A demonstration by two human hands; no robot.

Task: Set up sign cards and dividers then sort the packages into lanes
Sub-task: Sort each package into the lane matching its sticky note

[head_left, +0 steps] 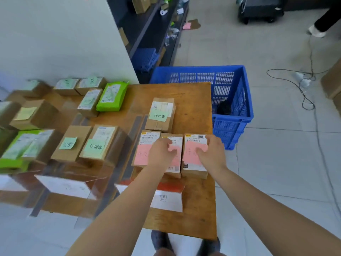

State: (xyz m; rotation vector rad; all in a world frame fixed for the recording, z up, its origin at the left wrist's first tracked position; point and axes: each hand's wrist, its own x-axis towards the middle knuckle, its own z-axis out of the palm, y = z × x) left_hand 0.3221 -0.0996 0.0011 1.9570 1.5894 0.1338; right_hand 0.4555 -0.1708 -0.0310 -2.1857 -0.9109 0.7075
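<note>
Fingers curled, both hands | left hand (160, 152) grips middle pink-noted box (174, 157) | right hand (211, 152) grips right one (193, 154)
</note>
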